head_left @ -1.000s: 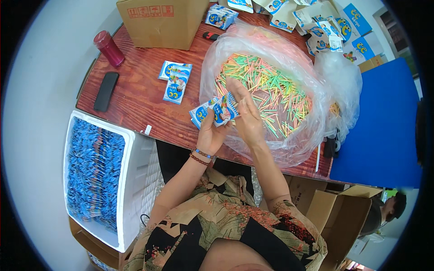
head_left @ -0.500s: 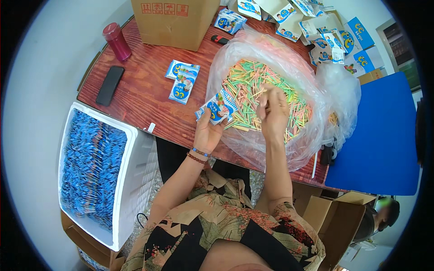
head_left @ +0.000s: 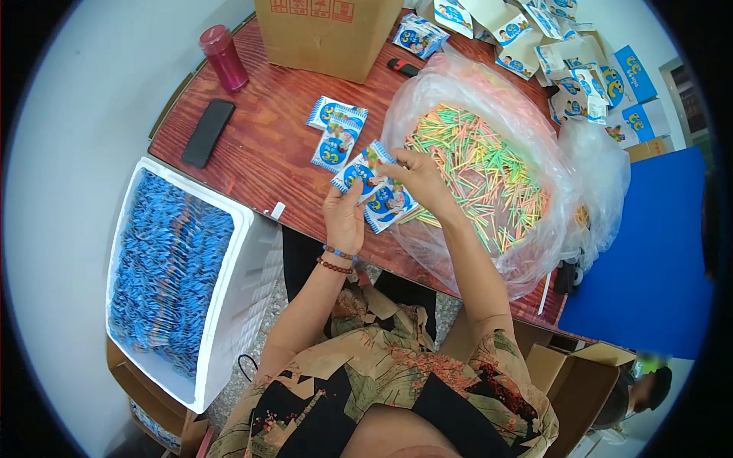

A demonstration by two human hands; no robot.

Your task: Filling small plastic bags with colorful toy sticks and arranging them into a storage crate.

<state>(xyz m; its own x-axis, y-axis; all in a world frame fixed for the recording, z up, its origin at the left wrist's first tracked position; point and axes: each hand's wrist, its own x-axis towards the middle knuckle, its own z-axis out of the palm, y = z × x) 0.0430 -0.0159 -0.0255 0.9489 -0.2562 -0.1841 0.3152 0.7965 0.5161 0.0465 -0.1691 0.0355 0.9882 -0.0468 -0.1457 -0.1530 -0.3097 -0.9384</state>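
My left hand [head_left: 345,217] grips a blue-and-white packet [head_left: 359,174], its thumb across the lower edge. My right hand [head_left: 420,179] is closed at this packet's right edge, fingertips pinching there; whether a stick is also between them is hidden. Just below and partly under the held packet shows a second packet [head_left: 389,208]; whether the left fingers hold it too I cannot tell. To the right, a clear plastic bag [head_left: 561,179] lies wide open around a heap of thin pink, green and yellow sticks [head_left: 466,153]. More packets [head_left: 336,145] overlap on the red-brown table beyond my left hand.
A white foam box [head_left: 237,237] full of blue packets stands at the left. Phone [head_left: 208,133], pink bottle [head_left: 224,59] and cardboard carton [head_left: 328,38] are on the table. Further right are printed boxes [head_left: 569,65] and a blue panel [head_left: 641,252]. Another person [head_left: 630,397] appears lower right.
My right hand has moved left from above the sticks to the packet in my left hand. A second packet now shows more fully below it. The whole view has shifted slightly.
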